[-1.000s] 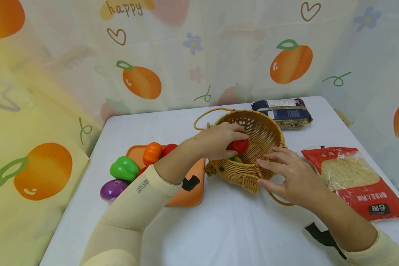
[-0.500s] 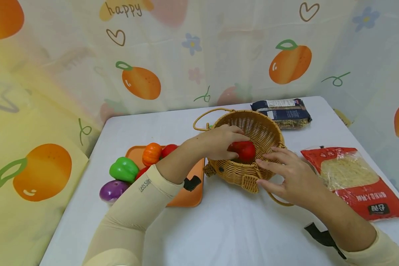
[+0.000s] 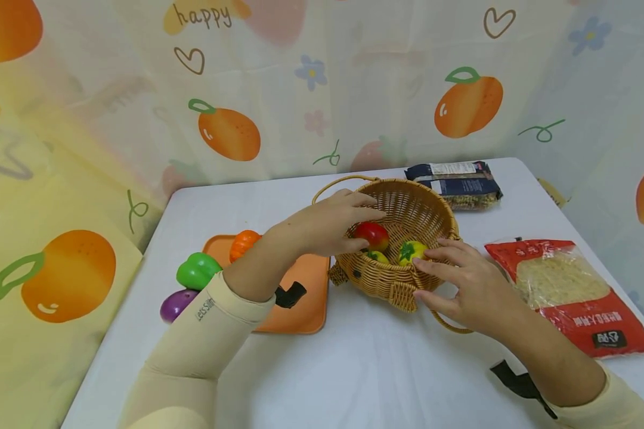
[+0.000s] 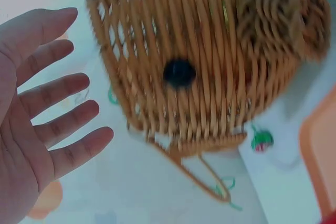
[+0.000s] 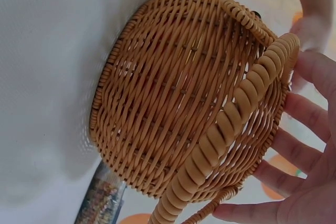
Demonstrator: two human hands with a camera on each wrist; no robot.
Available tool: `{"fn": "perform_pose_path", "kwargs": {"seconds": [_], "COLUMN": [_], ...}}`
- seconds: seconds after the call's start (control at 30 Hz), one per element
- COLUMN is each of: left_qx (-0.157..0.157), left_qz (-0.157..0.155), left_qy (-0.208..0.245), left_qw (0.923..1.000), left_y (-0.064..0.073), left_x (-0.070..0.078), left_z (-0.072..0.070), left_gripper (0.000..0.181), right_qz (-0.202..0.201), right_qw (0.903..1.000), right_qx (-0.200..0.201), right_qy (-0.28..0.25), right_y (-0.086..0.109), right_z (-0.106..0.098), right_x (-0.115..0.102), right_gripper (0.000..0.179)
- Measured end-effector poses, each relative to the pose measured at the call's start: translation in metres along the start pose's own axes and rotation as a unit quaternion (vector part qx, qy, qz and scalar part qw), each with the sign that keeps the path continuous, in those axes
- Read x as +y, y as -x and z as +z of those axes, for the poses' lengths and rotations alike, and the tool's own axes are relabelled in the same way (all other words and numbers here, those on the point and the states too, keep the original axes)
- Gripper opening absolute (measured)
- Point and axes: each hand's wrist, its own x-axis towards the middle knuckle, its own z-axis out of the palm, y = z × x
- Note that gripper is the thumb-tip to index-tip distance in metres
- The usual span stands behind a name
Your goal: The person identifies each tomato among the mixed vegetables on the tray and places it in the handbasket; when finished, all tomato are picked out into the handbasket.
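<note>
1. The woven basket (image 3: 378, 281) stands upright on the white table (image 3: 343, 369); seen from the head view, it is the centre of the clock, with 12 o'clock on the far side.
2. The left hand (image 3: 335, 225) is over the rim at 10 o'clock, its fingers extended and holding nothing; the left wrist view shows them spread and away from the basket's wall.
3. The right hand (image 3: 469, 283) is at 4 o'clock, apart from the left, its straight fingers resting on the rim.
4. Inside, a red fruit (image 3: 374, 236) lies at 9 o'clock, below the left hand, and a yellow fruit (image 3: 409, 252) with a green top at 5 o'clock.
5. An orange tray (image 3: 311, 304) lies at 8 o'clock, with an orange pumpkin (image 3: 244, 243) on it.
6. A green pepper (image 3: 197, 271) sits near 9 o'clock, beyond the pumpkin.
7. A red packet (image 3: 574, 298) lies between 3 and 4 o'clock.
</note>
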Motion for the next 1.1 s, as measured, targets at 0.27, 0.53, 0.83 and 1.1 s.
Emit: {"fn": "perform_pose_path", "kwargs": {"seconds": [0.27, 0.53, 0.83, 1.1], "left_qx": [0.009, -0.020, -0.092, -0.103], "left_qz": [-0.055, -0.120, -0.165, -0.149], "left_qy": [0.019, 0.026, 0.001, -0.030], "left_qw": [0.9983, 0.9922, 0.9820, 0.9830], "left_y": [0.039, 0.065, 0.075, 0.079], "left_x": [-0.028, -0.059, -0.085, -0.088], "left_z": [-0.005, 0.006, 0.040, 0.057], "left_gripper": [0.058, 0.058, 0.054, 0.041], "right_qz": [-0.011, -0.010, -0.006, -0.017], "right_qw": [0.9997, 0.9996, 0.9998, 0.9995], "right_qx": [0.019, 0.024, 0.017, 0.028], "right_qy": [0.002, -0.003, -0.004, -0.003], "right_y": [0.001, 0.001, 0.002, 0.001], "right_z": [0.002, 0.004, 0.003, 0.004], "right_x": [0.001, 0.002, 0.000, 0.001], "right_gripper": [0.054, 0.055, 0.055, 0.056]}}
